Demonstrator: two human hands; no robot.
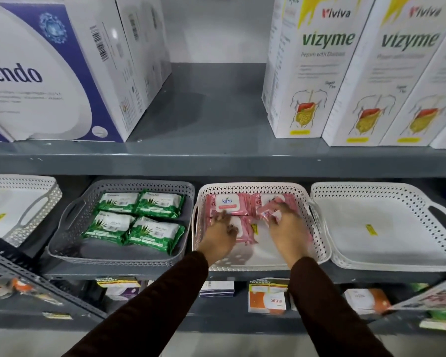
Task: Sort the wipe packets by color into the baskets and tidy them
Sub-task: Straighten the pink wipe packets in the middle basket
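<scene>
While left hand (220,234) steadies, right hand (285,228) seemingly grips pink packet (269,211).

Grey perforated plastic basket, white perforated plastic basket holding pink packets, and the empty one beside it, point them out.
Grey perforated plastic basket (70,220): head view, left wall.
White perforated plastic basket with pink packets (317,235): head view, right wall.
Empty white basket (386,243): head view, bare floor.

Green packets (134,222) (grey perforated basket (70,235))

Bare shelf gap (211,104) between tall boxes (301,73).
</scene>
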